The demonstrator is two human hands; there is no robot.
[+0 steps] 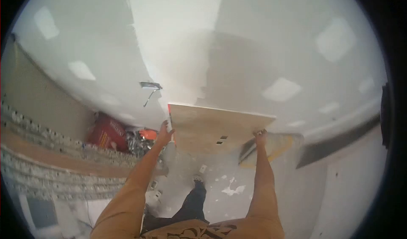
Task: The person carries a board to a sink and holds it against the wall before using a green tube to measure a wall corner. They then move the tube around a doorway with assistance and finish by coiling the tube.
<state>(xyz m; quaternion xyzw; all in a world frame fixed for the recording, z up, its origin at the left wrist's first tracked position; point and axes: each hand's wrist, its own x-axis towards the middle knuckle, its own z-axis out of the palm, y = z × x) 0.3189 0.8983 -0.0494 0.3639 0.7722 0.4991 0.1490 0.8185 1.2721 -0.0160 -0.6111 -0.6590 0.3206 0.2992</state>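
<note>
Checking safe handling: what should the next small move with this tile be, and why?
Probably lower the tile slowly and level, keeping it away from the foot. The left hand and right hand grip its opposite edges, and the foot shows just below its near edge.

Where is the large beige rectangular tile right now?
Head view, centre: the large beige rectangular tile is held between the left hand on its left edge and the right hand at its right edge.

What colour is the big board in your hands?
Pale beige board, with a thin red strip on its left edge. The head view shows it.
</note>
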